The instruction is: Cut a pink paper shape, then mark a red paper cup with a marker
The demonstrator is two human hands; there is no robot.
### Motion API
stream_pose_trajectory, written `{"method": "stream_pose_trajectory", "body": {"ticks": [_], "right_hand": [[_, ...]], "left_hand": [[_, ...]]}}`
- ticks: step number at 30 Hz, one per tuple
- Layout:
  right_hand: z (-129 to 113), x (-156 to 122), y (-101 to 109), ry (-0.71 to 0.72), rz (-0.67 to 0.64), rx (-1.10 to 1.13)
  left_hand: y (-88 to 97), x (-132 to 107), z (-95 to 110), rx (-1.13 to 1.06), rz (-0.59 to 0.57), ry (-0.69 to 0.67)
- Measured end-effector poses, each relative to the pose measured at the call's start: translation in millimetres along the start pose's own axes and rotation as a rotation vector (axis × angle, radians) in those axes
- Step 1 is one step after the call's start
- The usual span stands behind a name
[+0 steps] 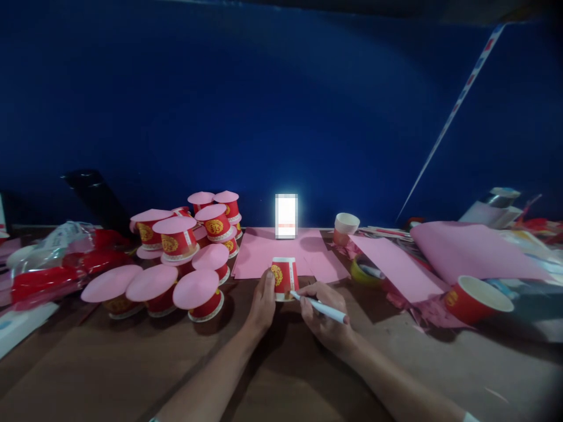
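A red paper cup (284,275) with a gold emblem stands upside down in front of me, its white rim at the bottom. Around its left side wraps my left hand (263,302), thumb along the cup's wall. My right hand (325,316) is closed on a white marker (325,309) with a dark reddish end. The marker's tip meets or nearly meets the cup's lower right side, close to the rim. Pink paper sheets (253,252) lie flat just behind the cup.
To the left stand several red cups topped with pink paper discs (196,288), some stacked. Red plastic packaging (39,284) lies farther left. On the right are an open red cup (479,299), loose pink paper (466,246), a tape roll (365,275) and a white cup (346,223).
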State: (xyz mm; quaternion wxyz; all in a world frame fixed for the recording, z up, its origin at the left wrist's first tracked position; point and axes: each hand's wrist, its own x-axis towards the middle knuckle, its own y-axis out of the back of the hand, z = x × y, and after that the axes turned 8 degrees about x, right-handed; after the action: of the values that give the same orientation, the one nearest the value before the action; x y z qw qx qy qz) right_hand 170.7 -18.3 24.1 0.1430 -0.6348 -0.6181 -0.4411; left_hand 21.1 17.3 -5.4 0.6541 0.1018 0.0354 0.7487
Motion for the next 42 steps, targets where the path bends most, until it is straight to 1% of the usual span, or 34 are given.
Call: {"method": "stream_pose_trajectory", "body": {"ticks": [3,7,10,12,14,17,22,27,33,38,42], "right_hand": [[-0.5,0.3,-0.1,0.023,-0.007,0.015],[1.1,-1.0,0.0,-0.008,0.021,-0.014],[1.6,-1.8,-0.5,0.012,-0.002,0.015],[0.5,-1.2,-0.5,0.019,-0.012,0.027],[-1.0,0.2,0.2,0.002,0.015,0.008],[-2.4,1.9,1.1,-0.021,0.058,-0.015],[-1.1,0.8,-0.1,0.038,-0.018,0.032],[-0.9,0.9,0.0,-0.005,0.041,-0.001],[-3.6,2.1,-0.3,0.008,0.01,0.009],[-2.0,2.9,1.0,-0.003,0.05,-0.021],[-2.1,2.4,0.1,0.003,0.037,-0.023]], "left_hand": [[0.0,-0.2,1.3,-0.007,-0.006,0.003],[-0.6,0.9,-0.2,-0.012,0.011,-0.009],[-1.1,1.9,-1.9,-0.01,0.03,-0.013],[-1.1,1.7,-1.9,-0.009,0.022,-0.011],[-0.8,0.8,-1.1,-0.013,-0.001,-0.013],[0.1,-0.7,0.3,-0.011,0.008,-0.018],[0.5,-1.4,0.5,0.004,0.006,-0.03],[-0.7,-1.9,1.7,-0.002,-0.013,-0.007],[-0.9,-2.0,1.5,-0.021,-0.023,-0.012],[-0.9,-2.0,2.3,-0.018,-0.034,-0.033],[-1.1,-1.6,0.2,-0.006,-0.022,-0.023]]}}
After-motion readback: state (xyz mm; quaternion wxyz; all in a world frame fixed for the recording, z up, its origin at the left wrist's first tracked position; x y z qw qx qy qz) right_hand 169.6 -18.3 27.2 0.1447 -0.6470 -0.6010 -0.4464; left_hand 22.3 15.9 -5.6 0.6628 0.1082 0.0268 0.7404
